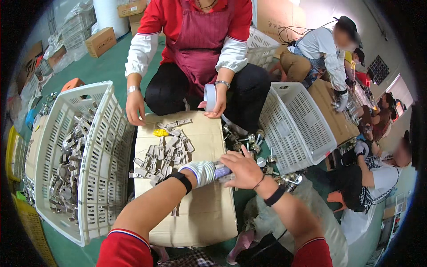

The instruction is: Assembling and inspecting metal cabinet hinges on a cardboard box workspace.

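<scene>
Grey clips point(160, 152), head view: heaped on the tan cardboard point(209, 218), left of the frame's centre. Right hand point(246, 171): fingers and thumb spread wide, just right of centre, beside the fingertips of the striped-gloved left hand point(203, 172). Left-hand grip: screened from sight; cannot tell whether pinching a part. Advisable: steady with the gloved hand, align before closing the bare fingers, and work inward from the cardboard's right edge, near the loose round metal fittings point(261, 162).
</scene>
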The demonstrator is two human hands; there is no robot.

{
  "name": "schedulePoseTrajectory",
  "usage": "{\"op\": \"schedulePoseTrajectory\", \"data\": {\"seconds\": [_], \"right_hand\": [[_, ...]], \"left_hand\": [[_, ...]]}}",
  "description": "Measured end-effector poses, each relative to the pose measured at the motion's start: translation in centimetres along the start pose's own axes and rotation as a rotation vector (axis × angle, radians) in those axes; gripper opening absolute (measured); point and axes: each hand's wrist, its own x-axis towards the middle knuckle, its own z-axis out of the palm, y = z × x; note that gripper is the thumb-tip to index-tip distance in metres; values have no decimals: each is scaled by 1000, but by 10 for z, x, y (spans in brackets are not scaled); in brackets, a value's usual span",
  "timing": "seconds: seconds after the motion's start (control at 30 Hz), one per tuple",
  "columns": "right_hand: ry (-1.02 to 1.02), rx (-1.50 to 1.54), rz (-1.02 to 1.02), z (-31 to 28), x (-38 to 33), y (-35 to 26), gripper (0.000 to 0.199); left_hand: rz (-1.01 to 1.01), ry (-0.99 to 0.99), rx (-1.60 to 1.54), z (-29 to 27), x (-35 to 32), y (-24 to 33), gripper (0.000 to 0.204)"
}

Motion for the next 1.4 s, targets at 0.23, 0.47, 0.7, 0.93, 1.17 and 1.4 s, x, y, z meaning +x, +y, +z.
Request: {"op": "schedulePoseTrajectory", "data": {"seconds": [0.23, 0.47, 0.7, 0.93, 1.17, 1.4], "right_hand": [[-203, 69, 105, -3, 40, 32, 62], [-567, 499, 275, -1, 79, 69, 56], [-98, 14, 30, -12, 37, 42, 56], [118, -223, 81, -1, 45, 13, 74], [-238, 66, 202, -12, 76, 62, 75], [-179, 33, 162, -20, 92, 53, 76]], "left_hand": [[-156, 270, -1, -3, -2, 10, 51], [-164, 185, 327, -18, 6, 15, 61], [5, 204, 143, -15, 23, -19, 50], [-15, 22, 221, -38, 24, -17, 40], [-104, 348, 459, -28, 22, 1, 61], [-192, 297, 222, -32, 39, -32, 64]]}}
